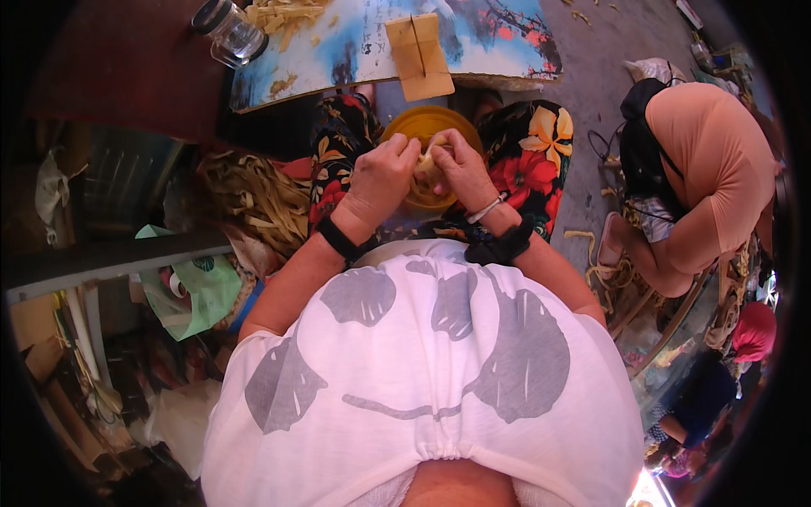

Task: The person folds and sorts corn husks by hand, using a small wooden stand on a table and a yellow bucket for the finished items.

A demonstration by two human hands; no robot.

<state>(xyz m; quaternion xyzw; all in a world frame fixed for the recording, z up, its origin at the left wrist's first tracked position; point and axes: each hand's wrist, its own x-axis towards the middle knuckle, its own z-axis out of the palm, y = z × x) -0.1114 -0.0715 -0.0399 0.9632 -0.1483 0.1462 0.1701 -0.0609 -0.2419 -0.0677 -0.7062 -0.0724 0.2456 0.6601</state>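
Observation:
Above a yellow bucket (407, 123) between my knees, both hands work close together. Thumb and fingers of my left hand (378, 176) are pinched on one side of a pale yellow, pliable strip (429, 172). Curled around its other side are the fingers of my right hand (464, 171). The strip looks looped or folded between the hands, and the fingers partly cover it. Its exact form and material are too small to make out, and the bucket's contents are mostly hidden.
Ahead stands a painted tabletop (342, 59) with a slotted wooden piece (417, 57), a glass jar (235, 38) and pale strips (285, 15). At left are a heap of long strips (263, 199) and a green bag (203, 291). A person (708, 160) sits close at right.

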